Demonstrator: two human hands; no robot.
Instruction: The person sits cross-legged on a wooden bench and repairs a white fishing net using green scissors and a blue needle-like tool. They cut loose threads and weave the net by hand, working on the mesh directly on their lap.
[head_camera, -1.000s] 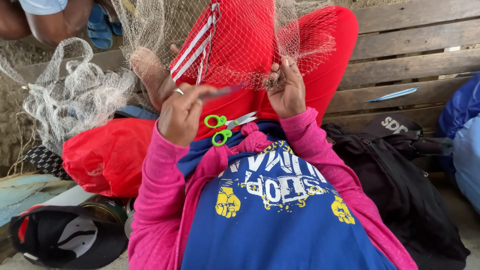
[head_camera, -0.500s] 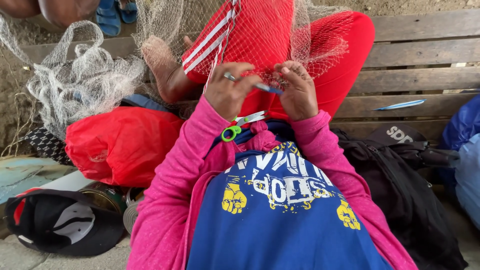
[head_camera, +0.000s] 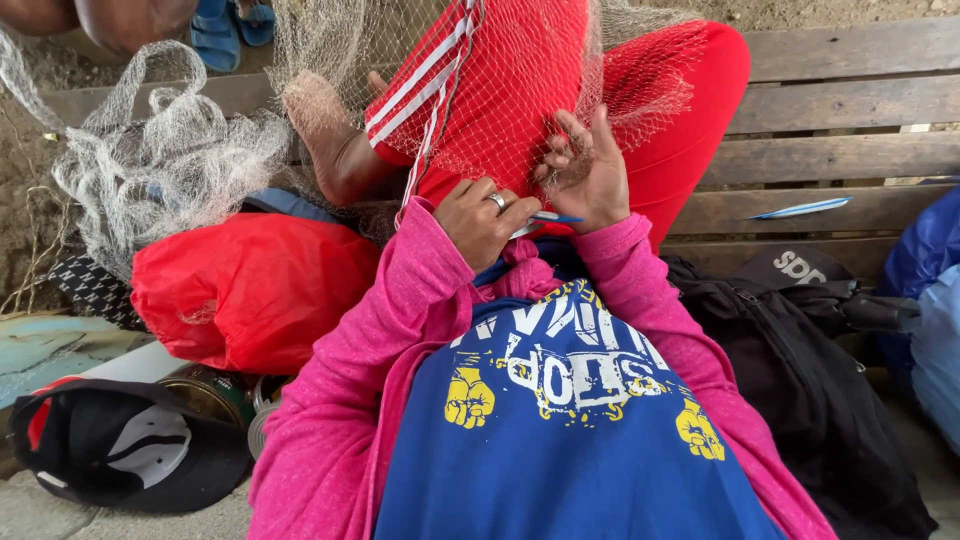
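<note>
Weathered bench planks (head_camera: 850, 160) fill the upper right, and at centre frame the left hand (head_camera: 485, 218) pinches a blue netting needle (head_camera: 553, 216) while the right hand (head_camera: 585, 170), fingers spread, grips the fishing net (head_camera: 520, 70) over red-trousered knees, mid-mending; the next stitch likely calls for threading a mesh.

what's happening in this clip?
A person seated on a wooden bench is working on a fine fishing net draped over their red-trousered legs. The left hand, with a ring, pinches a slim blue netting tool at the mesh; the right hand grips the net beside it. More net is heaped at the left above a red bag. A second blue tool lies on the bench; a black backpack sits alongside.
</note>
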